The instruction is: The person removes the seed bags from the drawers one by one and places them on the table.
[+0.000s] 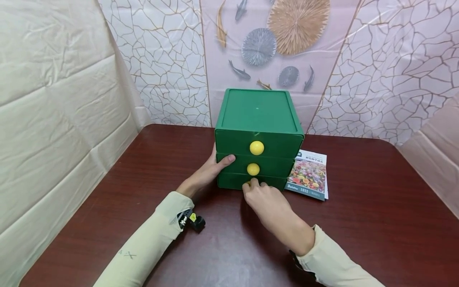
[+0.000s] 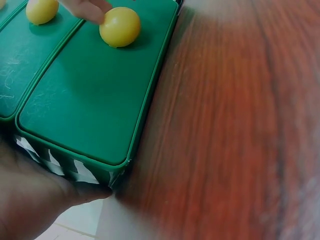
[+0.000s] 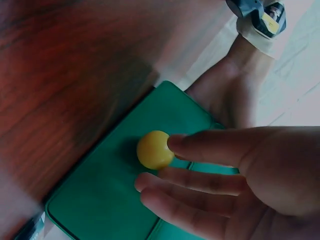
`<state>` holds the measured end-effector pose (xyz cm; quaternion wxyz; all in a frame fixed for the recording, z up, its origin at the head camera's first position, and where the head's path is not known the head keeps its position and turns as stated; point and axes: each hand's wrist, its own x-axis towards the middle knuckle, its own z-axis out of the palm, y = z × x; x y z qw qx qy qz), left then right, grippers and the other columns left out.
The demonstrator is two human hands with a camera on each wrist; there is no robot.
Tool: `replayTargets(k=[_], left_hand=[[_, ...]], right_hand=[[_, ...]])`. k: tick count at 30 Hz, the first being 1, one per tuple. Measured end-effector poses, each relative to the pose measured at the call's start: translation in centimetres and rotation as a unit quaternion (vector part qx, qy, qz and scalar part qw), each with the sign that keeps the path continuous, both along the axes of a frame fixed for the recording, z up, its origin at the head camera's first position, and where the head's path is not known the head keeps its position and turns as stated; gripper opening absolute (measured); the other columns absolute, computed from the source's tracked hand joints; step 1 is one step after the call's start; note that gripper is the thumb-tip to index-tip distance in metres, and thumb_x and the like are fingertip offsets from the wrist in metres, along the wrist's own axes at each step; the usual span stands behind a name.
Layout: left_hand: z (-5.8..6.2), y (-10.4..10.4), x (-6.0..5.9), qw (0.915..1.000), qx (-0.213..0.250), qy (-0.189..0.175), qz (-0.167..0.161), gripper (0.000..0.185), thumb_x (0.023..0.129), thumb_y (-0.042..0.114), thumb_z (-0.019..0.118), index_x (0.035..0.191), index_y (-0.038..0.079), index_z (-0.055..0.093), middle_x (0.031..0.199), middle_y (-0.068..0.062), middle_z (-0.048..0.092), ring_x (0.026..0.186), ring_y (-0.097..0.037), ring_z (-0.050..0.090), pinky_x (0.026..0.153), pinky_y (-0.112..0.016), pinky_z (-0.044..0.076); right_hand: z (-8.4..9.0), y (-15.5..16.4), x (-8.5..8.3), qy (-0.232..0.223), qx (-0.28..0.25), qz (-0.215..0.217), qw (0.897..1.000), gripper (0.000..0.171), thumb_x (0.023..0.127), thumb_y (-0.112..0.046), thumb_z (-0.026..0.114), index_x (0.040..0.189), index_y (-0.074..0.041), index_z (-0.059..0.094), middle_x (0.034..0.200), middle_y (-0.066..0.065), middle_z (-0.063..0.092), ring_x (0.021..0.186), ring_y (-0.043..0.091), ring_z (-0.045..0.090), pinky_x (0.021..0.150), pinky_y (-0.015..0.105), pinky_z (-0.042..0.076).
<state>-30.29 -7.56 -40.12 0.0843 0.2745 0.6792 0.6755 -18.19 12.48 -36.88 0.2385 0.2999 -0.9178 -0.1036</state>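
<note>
At the bottom knob (image 3: 154, 149), right grip (image 1: 263, 197) touches, fingers loose.

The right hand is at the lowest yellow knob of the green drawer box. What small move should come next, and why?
Probably close the right hand's fingertips around the bottom knob: they only touch it, and the bottom drawer sits flush. The left hand already braces the green drawer box.
</note>
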Motion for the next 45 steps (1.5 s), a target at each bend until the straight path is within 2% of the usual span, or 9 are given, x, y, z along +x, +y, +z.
replayTargets(k=[7, 13, 20, 23, 27, 30, 35, 39, 45], left_hand=[[0.0, -0.1, 0.0, 1.0000, -0.004, -0.002, 0.002, 0.105, 0.092, 0.069, 0.069, 0.165, 0.046, -0.004, 0.162, 0.000, 0.033, 0.145, -0.020, 0.038, 0.121, -0.050, 0.031], [0.1, -0.1, -0.1, 1.0000, -0.006, 0.000, 0.005, 0.104, 0.094, 0.066, 0.069, 0.166, 0.040, -0.001, 0.160, -0.002, 0.034, 0.145, -0.021, 0.037, 0.121, -0.050, 0.030], [0.0, 0.0, -0.3, 1.0000, 0.000, -0.003, 0.005, 0.091, 0.104, 0.048, 0.066, 0.166, 0.038, 0.000, 0.160, -0.004, 0.034, 0.144, -0.022, 0.038, 0.120, -0.050, 0.032], [-0.1, 0.0, -0.3, 1.0000, 0.001, -0.004, 0.005, 0.095, 0.101, 0.055, 0.068, 0.166, 0.037, 0.001, 0.159, -0.004, 0.034, 0.143, -0.021, 0.039, 0.119, -0.049, 0.032], [-0.2, 0.0, -0.2, 1.0000, 0.004, -0.004, 0.004, 0.106, 0.091, 0.068, 0.071, 0.165, 0.037, 0.003, 0.158, -0.003, 0.036, 0.143, -0.021, 0.040, 0.120, -0.049, 0.031], [0.0, 0.1, -0.3, 1.0000, 0.002, 0.002, 0.003, 0.107, 0.090, 0.071, 0.071, 0.165, 0.038, 0.003, 0.157, -0.003, 0.036, 0.143, -0.021, 0.039, 0.120, -0.050, 0.030], [0.0, 0.1, -0.4, 0.9999, -0.001, 0.013, 0.000, 0.101, 0.095, 0.065, 0.069, 0.166, 0.039, 0.003, 0.159, -0.005, 0.036, 0.144, -0.022, 0.039, 0.120, -0.050, 0.030], [-0.2, 0.0, -0.5, 0.9998, -0.008, 0.017, -0.001, 0.098, 0.098, 0.061, 0.068, 0.166, 0.037, 0.001, 0.160, -0.005, 0.033, 0.144, -0.022, 0.037, 0.120, -0.050, 0.029], [-0.3, -0.1, -0.4, 0.9996, -0.021, 0.021, 0.001, 0.095, 0.100, 0.059, 0.066, 0.166, 0.036, 0.001, 0.159, -0.005, 0.034, 0.144, -0.022, 0.036, 0.120, -0.050, 0.028]], right_hand=[[-0.7, -0.4, -0.2, 0.008, -0.019, 0.002, 1.000, 0.020, 0.088, 0.009, 0.079, 0.090, -0.001, 0.062, 0.087, 0.014, 0.057, 0.058, 0.022, 0.057, 0.048, 0.029, 0.052], [-1.3, -0.4, -0.6, 0.031, 0.005, 0.016, 0.999, 0.020, 0.089, 0.008, 0.080, 0.103, 0.004, 0.066, 0.101, 0.016, 0.058, 0.061, 0.020, 0.055, 0.050, 0.025, 0.051], [-1.6, 0.0, -1.1, 0.050, 0.034, 0.030, 0.998, 0.022, 0.089, 0.005, 0.081, 0.109, 0.004, 0.072, 0.114, 0.018, 0.061, 0.065, 0.021, 0.059, 0.052, 0.024, 0.052], [-1.5, 0.1, -1.1, 0.040, 0.039, 0.040, 0.998, 0.025, 0.088, 0.005, 0.082, 0.111, 0.004, 0.072, 0.120, 0.019, 0.063, 0.068, 0.023, 0.062, 0.054, 0.025, 0.054], [-1.5, 0.2, -1.3, 0.037, 0.036, 0.051, 0.997, 0.026, 0.086, 0.005, 0.084, 0.108, 0.003, 0.072, 0.118, 0.019, 0.064, 0.068, 0.023, 0.063, 0.054, 0.026, 0.055], [-1.5, 0.3, -1.4, 0.042, 0.036, 0.054, 0.997, 0.025, 0.085, 0.005, 0.085, 0.106, 0.003, 0.071, 0.116, 0.018, 0.063, 0.068, 0.023, 0.063, 0.053, 0.026, 0.055], [-1.3, 0.5, -1.4, 0.035, 0.034, 0.055, 0.997, 0.028, 0.083, 0.006, 0.086, 0.107, 0.003, 0.071, 0.118, 0.018, 0.064, 0.069, 0.023, 0.063, 0.053, 0.026, 0.055], [-1.1, 0.6, -1.2, 0.009, 0.030, 0.054, 0.998, 0.030, 0.082, 0.008, 0.086, 0.108, 0.003, 0.070, 0.121, 0.020, 0.064, 0.069, 0.022, 0.064, 0.052, 0.026, 0.054], [-0.7, 0.6, -0.9, -0.012, 0.021, 0.056, 0.998, 0.024, 0.086, 0.010, 0.082, 0.105, 0.002, 0.069, 0.118, 0.019, 0.064, 0.063, 0.020, 0.060, 0.048, 0.026, 0.051]])
